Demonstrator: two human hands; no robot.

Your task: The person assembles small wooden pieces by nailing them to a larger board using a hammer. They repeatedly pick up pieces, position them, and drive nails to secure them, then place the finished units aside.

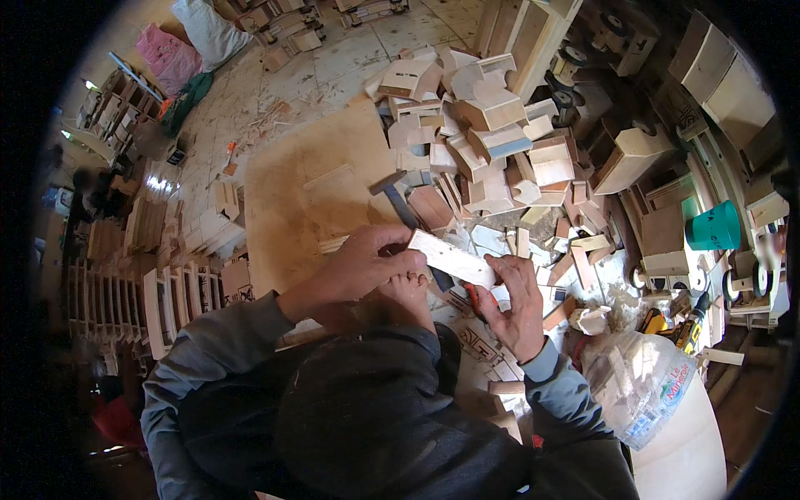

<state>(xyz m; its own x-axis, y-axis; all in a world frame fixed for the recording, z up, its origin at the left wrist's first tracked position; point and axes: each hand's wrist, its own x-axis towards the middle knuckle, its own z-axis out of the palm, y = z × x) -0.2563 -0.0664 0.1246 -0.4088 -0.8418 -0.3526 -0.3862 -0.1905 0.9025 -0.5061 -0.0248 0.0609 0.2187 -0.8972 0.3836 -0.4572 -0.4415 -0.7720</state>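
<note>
A short, flat strip of pale wood (pixel 452 260) is held up between my two hands, sloping down to the right. My left hand (pixel 367 260) pinches its left end between thumb and fingers. At the right end, the fingers of my right hand (pixel 518 310) close on it. Something red-orange (pixel 474 300) shows beside my right thumb; its kind is partly hidden. Beyond the strip lies a hammer (pixel 388 183), its dark handle running underneath. My bare foot (pixel 408 292) is just below my left hand.
A large heap of small wooden pieces (pixel 492 125) lies ahead to the right. A brown board (pixel 279 208) covers floor at left. On the right are a teal cup (pixel 714 227), a yellow-and-black power tool (pixel 690 333) and a clear plastic container (pixel 629 383). Slatted wooden frames (pixel 104 304) stand far left.
</note>
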